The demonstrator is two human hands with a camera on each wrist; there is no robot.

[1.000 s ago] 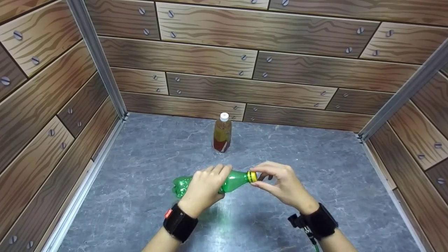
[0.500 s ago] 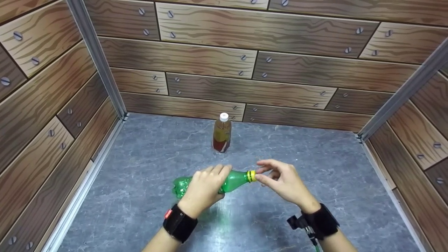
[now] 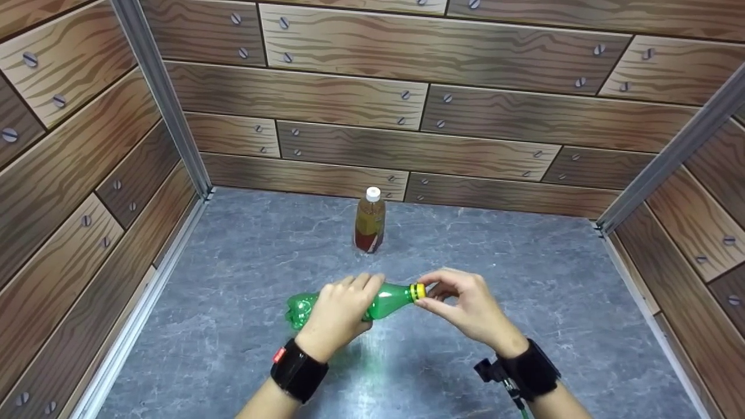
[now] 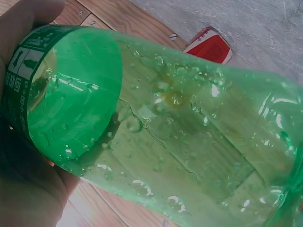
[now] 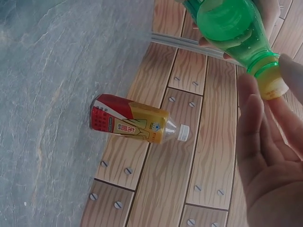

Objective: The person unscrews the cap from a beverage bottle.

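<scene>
A green, see-through plastic bottle (image 3: 392, 301) lies nearly level in front of me, its neck pointing right. My left hand (image 3: 342, 309) grips it round the middle from above and hides the label there. Droplets show on the inside of the bottle wall (image 4: 189, 137) in the left wrist view. At the neck sits a yellow cap (image 3: 418, 291). My right hand (image 3: 468, 304) pinches this cap between thumb and fingertips. In the right wrist view, the fingers stand around the cap (image 5: 273, 86), which is on the neck.
Behind the hands, a bottle with a white cap and a red and yellow label (image 3: 370, 226) stands upright. Grey marbled table surface (image 3: 262, 244) lies around it. Wood-patterned walls (image 3: 343, 99) with metal corner posts (image 3: 166, 99) enclose the back and sides.
Half a second ago my right fingers were spread and loosened at the cap; now they have closed back on it. My left hand and the green bottle have hardly moved.
</scene>
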